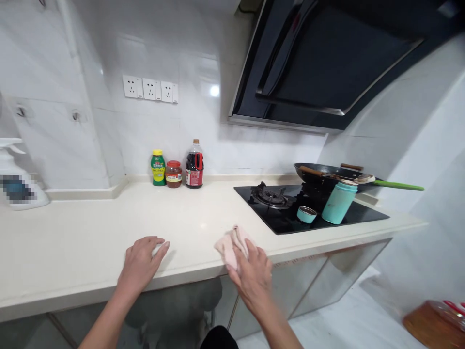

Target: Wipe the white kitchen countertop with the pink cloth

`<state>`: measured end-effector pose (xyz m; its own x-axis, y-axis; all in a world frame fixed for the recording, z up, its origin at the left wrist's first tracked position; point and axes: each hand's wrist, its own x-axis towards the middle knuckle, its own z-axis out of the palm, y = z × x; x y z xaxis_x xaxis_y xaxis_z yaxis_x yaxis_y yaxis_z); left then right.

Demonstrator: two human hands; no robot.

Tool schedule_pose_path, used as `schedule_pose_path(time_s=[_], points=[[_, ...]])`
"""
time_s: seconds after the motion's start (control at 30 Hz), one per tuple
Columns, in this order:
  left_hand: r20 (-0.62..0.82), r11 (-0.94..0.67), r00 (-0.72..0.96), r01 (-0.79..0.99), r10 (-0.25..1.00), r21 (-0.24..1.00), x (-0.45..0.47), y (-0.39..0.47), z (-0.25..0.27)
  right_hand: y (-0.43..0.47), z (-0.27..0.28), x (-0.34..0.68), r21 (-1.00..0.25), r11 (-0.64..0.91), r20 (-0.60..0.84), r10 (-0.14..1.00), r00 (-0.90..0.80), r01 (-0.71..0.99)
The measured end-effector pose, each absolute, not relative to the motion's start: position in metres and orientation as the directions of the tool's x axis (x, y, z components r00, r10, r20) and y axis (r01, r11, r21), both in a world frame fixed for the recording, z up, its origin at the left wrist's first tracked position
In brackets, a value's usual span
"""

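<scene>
Two hands: left hand (142,259) flat on the counter (72,237), right hand (254,278) pressing one pink cloth (228,245), three bottles (173,169) behind.

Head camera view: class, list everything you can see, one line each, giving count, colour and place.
Countertop: one, cream, across the front.
Cloth: one, pink, counter edge under right hand.
Bottles and jar: three, green, red, dark, by the wall.
Sockets: three, white, on wall tiles.
Gas hob: one, black, right of counter.
Wok: one, black, on hob.
Flask: one, teal, on hob; its lid alongside.
Range hood: one, black, above hob.
Hands: left hand flat on counter; right hand on cloth.
</scene>
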<state>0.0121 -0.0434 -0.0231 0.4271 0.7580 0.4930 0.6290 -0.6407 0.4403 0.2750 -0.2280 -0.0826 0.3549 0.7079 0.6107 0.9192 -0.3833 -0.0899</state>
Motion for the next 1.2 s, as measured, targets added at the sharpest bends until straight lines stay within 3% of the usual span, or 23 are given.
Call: schedule_pose_path(time_s=[0.23,0.37,0.47,0.53,0.67,0.8,1.03,1.2], points=[[0.489,-0.646,0.44,0.635,0.753,0.423,0.011,-0.046,-0.02,-0.212,-0.073,0.215,-0.189,-0.11,0.554,0.809,0.198,0.976],[0.481,-0.651,0.458,0.647,0.748,0.397,0.008,-0.05,-0.017,-0.223,-0.069,0.243,-0.45,0.053,0.664,0.687,0.295,0.891],[0.491,-0.664,0.473,0.658,0.732,0.355,0.009,-0.05,-0.016,-0.228,-0.067,0.276,-0.676,0.089,0.6,0.642,0.477,0.731],[0.502,-0.669,0.47,0.652,0.726,0.357,0.014,-0.052,-0.017,-0.227,-0.066,0.293,-0.74,0.087,0.554,0.641,0.531,0.667],[0.608,-0.795,0.518,0.465,0.602,0.391,0.047,-0.072,-0.02,-0.222,-0.064,0.308,-0.743,0.101,0.563,0.629,0.536,0.662],[0.647,-0.914,0.645,0.299,0.406,0.276,0.094,-0.113,-0.024,-0.22,-0.059,0.313,-0.7,0.141,0.601,0.647,0.47,0.7],[0.348,-0.932,0.867,0.358,0.357,0.066,0.147,-0.142,-0.022,-0.247,-0.048,0.35,-0.613,0.095,0.62,0.673,0.403,0.785],[0.245,-0.888,0.876,0.448,0.415,-0.1,0.173,-0.15,-0.019,-0.257,-0.039,0.399,-0.584,-0.013,0.666,0.563,0.489,0.811]])
